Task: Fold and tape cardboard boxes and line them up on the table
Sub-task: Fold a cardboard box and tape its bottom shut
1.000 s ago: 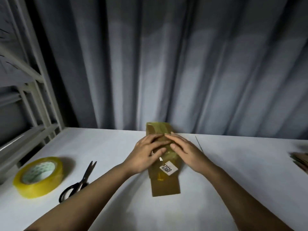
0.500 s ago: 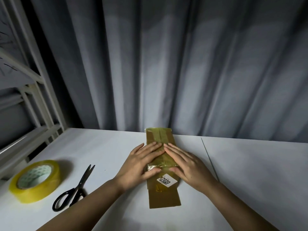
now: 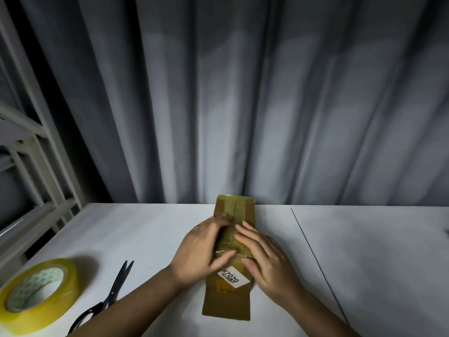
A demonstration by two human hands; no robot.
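Cardboard box (image 3: 228, 297) flat on white table (image 3: 150, 229), pinned under left hand (image 3: 200, 254) and right hand (image 3: 264, 261), fingers spread flat, apparently smoothing tape; tape roll (image 3: 36, 297), scissors (image 3: 107, 297) leftward.

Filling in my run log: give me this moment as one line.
step: pressing tape flat | left hand: on box | right hand: on box | tape roll, scissors: idle on table
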